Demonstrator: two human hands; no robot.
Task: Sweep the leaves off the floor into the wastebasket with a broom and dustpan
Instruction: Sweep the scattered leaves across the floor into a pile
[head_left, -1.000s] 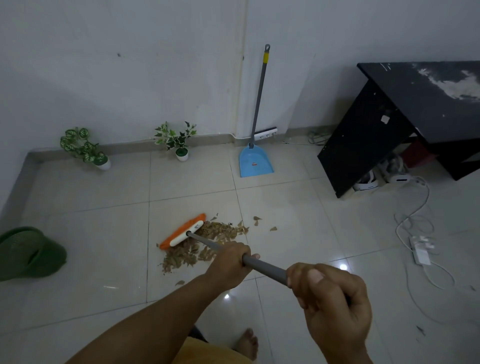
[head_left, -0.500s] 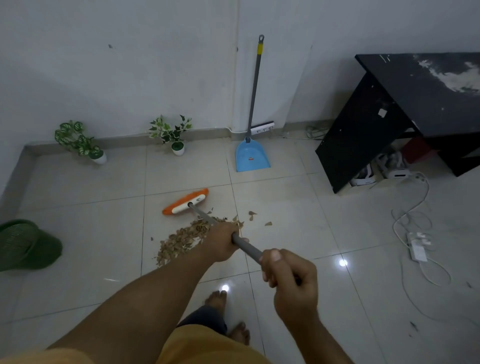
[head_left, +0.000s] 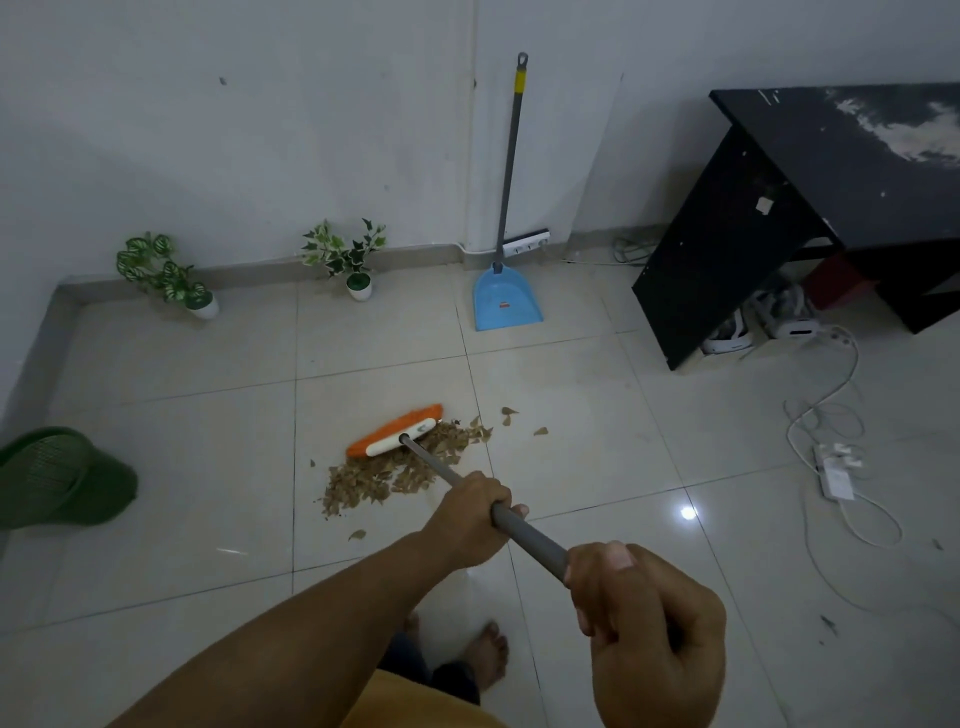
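— What have you got hold of?

— One broom (head_left: 396, 437). My left hand (head_left: 470, 512) is wrapped around the grey handle partway down, and my right hand (head_left: 644, 623) is clenched around the upper end, nearer to me. The orange head sits on the floor (head_left: 597, 426) at the far edge of the leaves (head_left: 387, 473).

— How many leaves?

— One main heap, too many to count, lying between the broom head and me. Three loose ones lie to the right of it, and one more on my side of the heap.

— And the dustpan?

— One blue dustpan (head_left: 506, 299), standing against the wall (head_left: 260, 130) with its long handle upright, well apart from the heap.

— The wastebasket?

— One green wastebasket (head_left: 57, 478), lying on its side at the far left, well apart from the leaves.

— Anything else around?

— Two small potted plants (head_left: 353, 260) along the wall, one black worktop (head_left: 841, 171) on the right, and white cables (head_left: 831, 415) on the floor beside it. My two bare feet (head_left: 485, 652) show below my arms.
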